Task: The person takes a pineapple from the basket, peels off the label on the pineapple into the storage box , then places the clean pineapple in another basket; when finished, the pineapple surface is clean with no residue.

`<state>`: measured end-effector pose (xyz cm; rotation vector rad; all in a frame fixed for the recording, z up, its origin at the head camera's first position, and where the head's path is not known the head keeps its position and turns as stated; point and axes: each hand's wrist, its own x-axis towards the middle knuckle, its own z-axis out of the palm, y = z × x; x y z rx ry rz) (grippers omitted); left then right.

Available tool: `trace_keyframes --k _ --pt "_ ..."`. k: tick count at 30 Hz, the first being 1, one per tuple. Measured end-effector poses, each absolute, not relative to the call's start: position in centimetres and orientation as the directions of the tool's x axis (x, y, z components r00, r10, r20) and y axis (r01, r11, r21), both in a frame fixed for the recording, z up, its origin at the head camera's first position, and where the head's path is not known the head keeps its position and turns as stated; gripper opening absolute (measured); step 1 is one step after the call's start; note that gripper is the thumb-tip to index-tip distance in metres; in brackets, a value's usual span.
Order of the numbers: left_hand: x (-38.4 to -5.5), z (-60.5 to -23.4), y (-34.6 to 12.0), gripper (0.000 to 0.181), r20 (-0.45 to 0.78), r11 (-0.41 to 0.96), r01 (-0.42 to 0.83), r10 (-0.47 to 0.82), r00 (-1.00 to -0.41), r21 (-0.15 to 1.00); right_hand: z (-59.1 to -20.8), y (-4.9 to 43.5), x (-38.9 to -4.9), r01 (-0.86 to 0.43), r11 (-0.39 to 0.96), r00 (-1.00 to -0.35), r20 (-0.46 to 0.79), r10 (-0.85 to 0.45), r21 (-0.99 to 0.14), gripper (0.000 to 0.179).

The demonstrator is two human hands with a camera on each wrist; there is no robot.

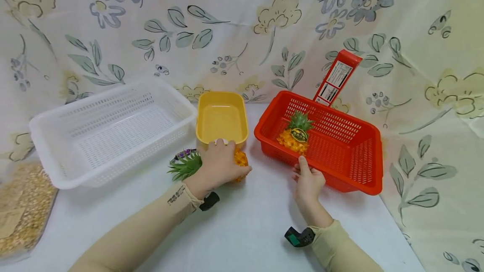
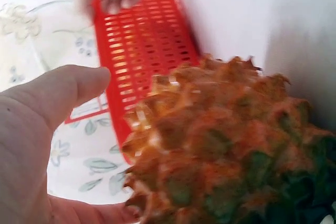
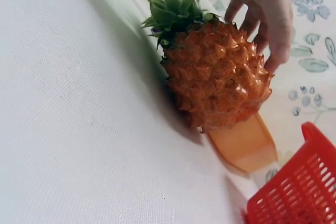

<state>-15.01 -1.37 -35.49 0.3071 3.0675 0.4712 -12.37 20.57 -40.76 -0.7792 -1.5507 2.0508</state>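
An orange pineapple [image 3: 218, 74] with a green crown lies on its side on the white table, crown toward the left. My left hand [image 1: 217, 163] reaches over it from above. Its fingers touch the far side, while the thumb [image 2: 73, 90] stands straight and apart from the fruit. At the front rim of the red slotted basket [image 1: 364, 163] is my right hand [image 1: 310, 181], one digit laid up at the rim and the other fingers curled outside the wall. Inside that basket, at its left end, sits a second pineapple [image 1: 295, 137] with a dark label.
Just behind the left hand stands a yellow tub [image 1: 222, 116]. A white slotted basket [image 1: 113, 129] is at the left, near a clear bag of yellow kernels [image 1: 30, 209]. Beside the crown lies a purple packet [image 1: 185, 153]. A red labelled strip [image 1: 338, 78] rises behind the red basket.
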Motion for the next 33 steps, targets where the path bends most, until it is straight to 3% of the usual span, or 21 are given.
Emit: trace_keyframes --k 4,13,21,33 --pt "-15.5 -36.0 -1.1 0.065 -0.025 0.949 0.190 0.203 -0.979 0.250 -40.8 20.6 -12.4 -0.010 -0.261 -0.736 -0.169 0.655 -0.965 0.024" --pt "-16.0 -36.8 -1.0 0.082 -0.084 0.952 0.239 0.258 -0.962 0.190 -40.9 20.6 -12.4 -0.022 -0.259 -0.727 -0.162 0.667 -0.966 0.025" --pt "-15.5 -37.0 -2.4 0.090 -0.041 0.886 0.432 0.444 -0.895 0.168 -41.0 20.6 -12.4 0.000 -0.251 -0.723 -0.173 0.669 -0.968 0.025" --pt "-14.2 -36.3 -3.9 0.076 -0.016 0.815 0.577 0.578 -0.816 0.050 -40.8 20.7 -12.5 0.009 -0.241 -0.729 -0.172 0.663 -0.970 0.027"
